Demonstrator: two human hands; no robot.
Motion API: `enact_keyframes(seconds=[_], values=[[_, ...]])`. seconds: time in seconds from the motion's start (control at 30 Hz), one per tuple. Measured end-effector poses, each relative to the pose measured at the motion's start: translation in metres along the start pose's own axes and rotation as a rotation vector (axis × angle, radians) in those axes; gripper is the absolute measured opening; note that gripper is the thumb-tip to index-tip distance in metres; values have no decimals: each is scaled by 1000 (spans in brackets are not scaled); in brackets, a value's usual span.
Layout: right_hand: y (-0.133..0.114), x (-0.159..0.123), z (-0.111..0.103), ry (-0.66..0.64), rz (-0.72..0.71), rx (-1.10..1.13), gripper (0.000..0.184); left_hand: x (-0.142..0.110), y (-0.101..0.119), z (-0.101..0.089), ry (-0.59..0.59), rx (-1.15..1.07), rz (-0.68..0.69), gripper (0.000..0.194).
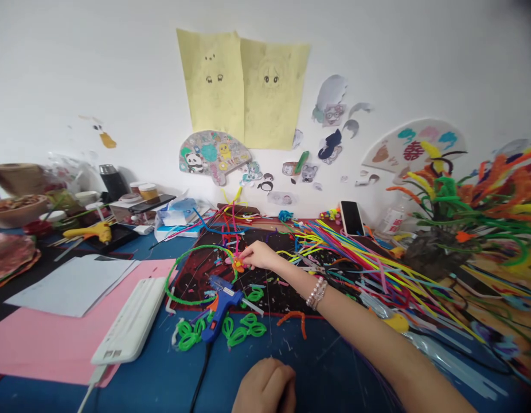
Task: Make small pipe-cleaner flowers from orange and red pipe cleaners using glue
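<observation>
My right hand (259,255) reaches across the table, thumb and fingers pinched on a small orange pipe-cleaner flower (238,265) at the right side of a green pipe-cleaner hoop (167,281). Pink bits sit beside the flower. At the bottom edge, my left hand (265,385) rests curled closed, with nothing showing in it. Between the hands lies a blue glue gun (222,310), its nozzle end close to the hoop. Green looped pipe-cleaner pieces (237,335) lie around it, and a bent orange pipe cleaner (297,318) is to the right.
A white power bank (130,321) lies on pink paper (46,350) at left. Long coloured pipe cleaners (347,246) spread over the right side. Behind them stands a phone (352,218). A yellow glue gun (91,232) lies at the back left. The black glue-gun cord (200,376) runs toward me.
</observation>
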State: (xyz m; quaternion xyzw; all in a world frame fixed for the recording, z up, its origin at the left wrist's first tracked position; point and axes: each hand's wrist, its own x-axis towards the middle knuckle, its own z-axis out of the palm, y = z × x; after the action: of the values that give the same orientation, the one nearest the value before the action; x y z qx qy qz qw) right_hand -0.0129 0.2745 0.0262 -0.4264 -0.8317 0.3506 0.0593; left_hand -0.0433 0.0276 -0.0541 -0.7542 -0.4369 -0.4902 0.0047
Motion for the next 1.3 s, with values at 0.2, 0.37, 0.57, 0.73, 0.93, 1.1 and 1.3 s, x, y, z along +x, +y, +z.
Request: enact_keyframes(seconds=[0.2,0.37,0.57,0.73,0.93,1.1,1.3], values=[[-3,4,-2,75,-121,-70,24,-2,-2,1,2,9,15,20],[-6,6,7,69,-176,-119,25,-4,-3,3,14,30,17,20],[-9,0,11,-24,-352,-141,23,-1,-2,3,23,32,1,21],[-6,4,12,-56,-361,-120,23,0,-1,2,19,28,7,20],[8,17,7,-82,-236,13,25,-1,-3,2,-8,22,20,19],[15,27,10,-37,-176,196,26,-3,-3,3,4,16,12,20],[9,45,32,233,-218,350,29,-2,-2,3,-5,34,5,20]])
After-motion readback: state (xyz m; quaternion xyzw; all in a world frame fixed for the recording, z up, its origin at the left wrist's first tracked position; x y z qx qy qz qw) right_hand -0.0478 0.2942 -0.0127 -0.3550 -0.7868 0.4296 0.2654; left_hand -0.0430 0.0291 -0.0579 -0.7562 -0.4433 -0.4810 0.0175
